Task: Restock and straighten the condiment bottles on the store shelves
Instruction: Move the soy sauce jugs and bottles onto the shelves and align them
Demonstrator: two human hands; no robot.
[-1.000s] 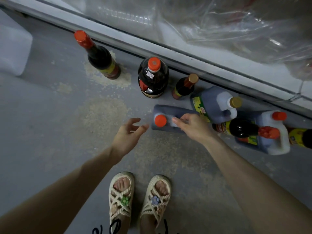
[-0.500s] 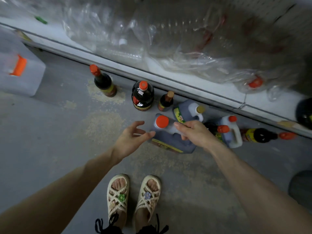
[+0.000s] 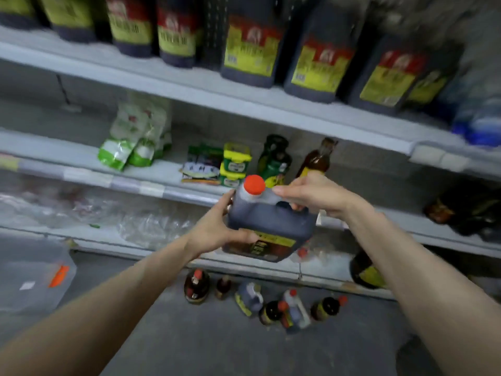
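Before grey store shelves [image 3: 244, 104], over a concrete floor [image 3: 217, 346]: left hand [image 3: 214, 232] and right hand [image 3: 311, 195], fingers [image 3: 287, 189] curled round a jug [image 3: 271, 221].

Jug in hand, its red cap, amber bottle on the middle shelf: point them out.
jug [image 3: 271, 222], head view, dark wall under the handle
red cap [image 3: 254, 185], head view, cap top
amber bottle [image 3: 315, 161], head view, mid body

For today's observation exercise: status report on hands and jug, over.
Right hand grips jug handle; left hand holds its side. Jug aloft, orange cap up. Shelf bottles behind.
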